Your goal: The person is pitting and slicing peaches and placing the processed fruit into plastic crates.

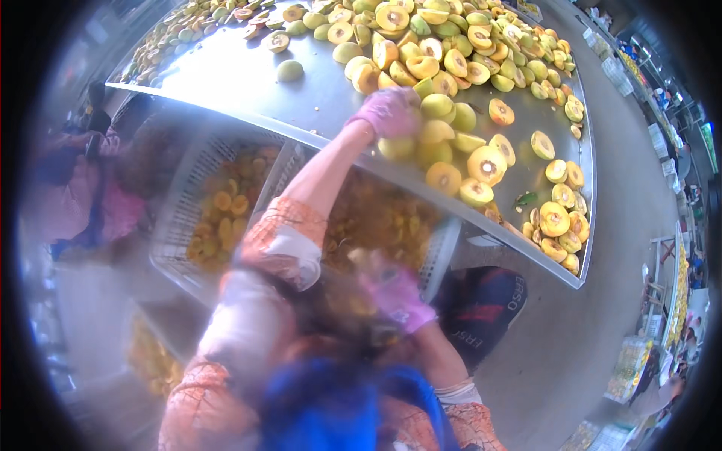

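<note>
Halved yellow-green stone fruit [488,165] lies over a metal-topped table [316,107] in front of me. My left hand [390,113], in a pink glove, reaches over the table's near edge with its fingers bent against the fruit pile. Several blurred halves [434,132] are just right of it; its fingertips are partly hidden, so a grip cannot be made out. Lower down, my right hand [397,299], also pink-gloved, is over a white plastic crate [445,253] that holds cut fruit [406,225]. Motion blur hides what, if anything, is between its fingers.
A raised metal rim [479,214] borders the table. Left of my crate stands another white crate [175,225] with fruit pieces. A person [84,186] with a pink glove is at the far left. My knee [479,310] is right of the crate; more fruit-laden tables [679,282] line the right.
</note>
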The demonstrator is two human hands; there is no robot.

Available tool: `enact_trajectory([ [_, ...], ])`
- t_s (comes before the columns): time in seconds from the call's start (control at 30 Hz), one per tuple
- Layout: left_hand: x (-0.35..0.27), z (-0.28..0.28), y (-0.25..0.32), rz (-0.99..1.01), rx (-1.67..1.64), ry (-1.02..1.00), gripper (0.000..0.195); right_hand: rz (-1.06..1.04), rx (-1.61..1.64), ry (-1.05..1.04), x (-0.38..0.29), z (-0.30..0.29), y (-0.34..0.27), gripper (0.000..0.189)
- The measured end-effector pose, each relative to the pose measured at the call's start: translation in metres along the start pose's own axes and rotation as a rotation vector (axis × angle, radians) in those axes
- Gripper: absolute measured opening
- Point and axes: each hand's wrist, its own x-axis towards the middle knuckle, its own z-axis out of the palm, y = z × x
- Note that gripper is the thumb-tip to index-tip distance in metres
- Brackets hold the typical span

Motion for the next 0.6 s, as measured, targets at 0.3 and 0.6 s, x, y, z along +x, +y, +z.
enact_trajectory([
  [0.3,-0.143,-0.03,0.002,-0.114,-1.961,0.165,0.049,-0.109,-0.007,0.079,-0.016,-0.031,-0.01,0.05],
  [0.6,-0.228,-0.021,0.032,-0.251,-1.542,0.521,0.054,-0.7,-0.537,0.347,-0.019,-0.032,-0.045,0.043],
])
